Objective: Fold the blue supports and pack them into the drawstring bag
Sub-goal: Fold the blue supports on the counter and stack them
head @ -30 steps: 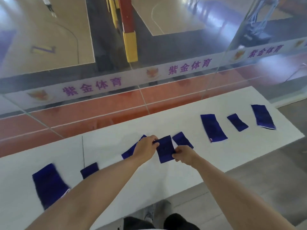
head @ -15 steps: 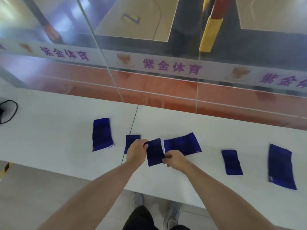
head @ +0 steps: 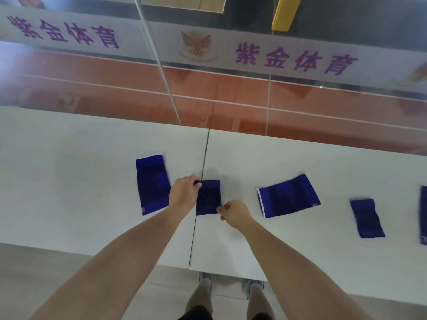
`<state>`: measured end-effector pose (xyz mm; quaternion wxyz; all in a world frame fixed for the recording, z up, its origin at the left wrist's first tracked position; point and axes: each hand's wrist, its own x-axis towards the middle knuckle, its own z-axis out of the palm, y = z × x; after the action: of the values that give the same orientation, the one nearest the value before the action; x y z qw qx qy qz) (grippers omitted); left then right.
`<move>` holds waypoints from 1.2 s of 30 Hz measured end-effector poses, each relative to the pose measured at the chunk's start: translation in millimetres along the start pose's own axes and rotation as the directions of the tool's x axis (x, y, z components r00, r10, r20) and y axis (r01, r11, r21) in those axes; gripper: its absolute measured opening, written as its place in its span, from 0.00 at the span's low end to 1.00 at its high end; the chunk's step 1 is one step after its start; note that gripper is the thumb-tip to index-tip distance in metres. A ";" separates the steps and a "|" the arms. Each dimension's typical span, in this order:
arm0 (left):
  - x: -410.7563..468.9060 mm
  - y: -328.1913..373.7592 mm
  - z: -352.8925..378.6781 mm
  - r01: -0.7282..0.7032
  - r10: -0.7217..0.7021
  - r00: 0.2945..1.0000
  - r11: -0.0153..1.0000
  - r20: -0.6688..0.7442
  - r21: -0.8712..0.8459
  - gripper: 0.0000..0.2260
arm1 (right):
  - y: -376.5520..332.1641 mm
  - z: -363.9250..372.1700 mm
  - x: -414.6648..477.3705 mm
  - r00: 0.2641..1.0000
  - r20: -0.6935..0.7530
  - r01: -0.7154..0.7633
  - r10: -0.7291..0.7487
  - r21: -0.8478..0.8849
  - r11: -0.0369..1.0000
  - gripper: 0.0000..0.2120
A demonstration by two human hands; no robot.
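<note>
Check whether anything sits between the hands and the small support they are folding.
Nothing does. The left hand grips the support at its upper left corner, the right hand at its lower right. No bag is in view.

**Small support now flat on the worktop seam**

The small folded support (head: 208,197), earlier held up between both hands, now lies on the worktop (head: 92,204) right of the seam. The left hand (head: 183,192) has shifted to its upper left corner, the right hand (head: 233,213) to its lower right. The wider support (head: 288,196), just beside them earlier, now lies apart to the right.
</note>
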<state>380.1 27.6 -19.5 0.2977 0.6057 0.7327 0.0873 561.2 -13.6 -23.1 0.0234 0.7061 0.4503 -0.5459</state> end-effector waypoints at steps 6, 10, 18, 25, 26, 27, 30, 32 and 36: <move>10.9 -11.4 16.6 -0.048 0.048 0.998 0.999 0.037 0.015 0.08 | 5.7 10.8 16.6 0.998 -0.022 -0.059 0.058 -0.038 0.998 0.16; 13.0 -19.7 24.1 -0.047 0.048 0.998 0.999 0.043 -0.026 0.09 | 7.1 16.1 20.3 0.998 -0.039 -0.061 0.059 -0.058 0.996 0.15; 10.1 -21.0 27.5 -0.074 0.071 0.997 0.986 0.028 0.151 0.13 | 4.8 9.5 9.9 0.993 -0.103 -0.066 0.050 -0.159 0.985 0.13; -7.6 41.2 24.7 -0.354 0.341 0.935 0.913 0.099 0.203 0.12 | 18.3 -51.5 -34.3 0.974 -0.224 -0.034 -0.029 -0.275 0.961 0.07; -10.4 56.7 25.2 -0.387 0.373 0.922 0.901 0.106 0.195 0.12 | 23.5 -64.3 -42.0 0.967 -0.252 -0.039 -0.029 -0.261 0.964 0.08; -12.9 73.2 25.8 -0.416 0.402 0.909 0.889 0.108 0.192 0.12 | 29.2 -77.1 -49.1 0.960 -0.277 -0.046 -0.025 -0.245 0.968 0.08; -24.6 124.7 34.4 -0.509 0.492 0.860 0.830 0.133 0.226 0.11 | 57.5 -115.8 -66.4 0.948 -0.320 -0.088 0.011 -0.225 0.970 0.08; -33.9 156.3 46.2 -0.545 0.523 0.838 0.797 0.155 0.259 0.11 | 84.0 -140.7 -75.1 0.943 -0.331 -0.103 0.021 -0.234 0.967 0.07; -52.3 220.4 78.8 -0.568 0.545 0.822 0.767 0.164 0.298 0.11 | 142.3 -196.1 -88.8 0.930 -0.368 -0.092 0.002 -0.226 0.970 0.08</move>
<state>611.6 15.4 41.9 0.1760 0.8395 0.5134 0.0254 802.6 -49.3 61.0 0.0372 0.7979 0.4921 -0.3462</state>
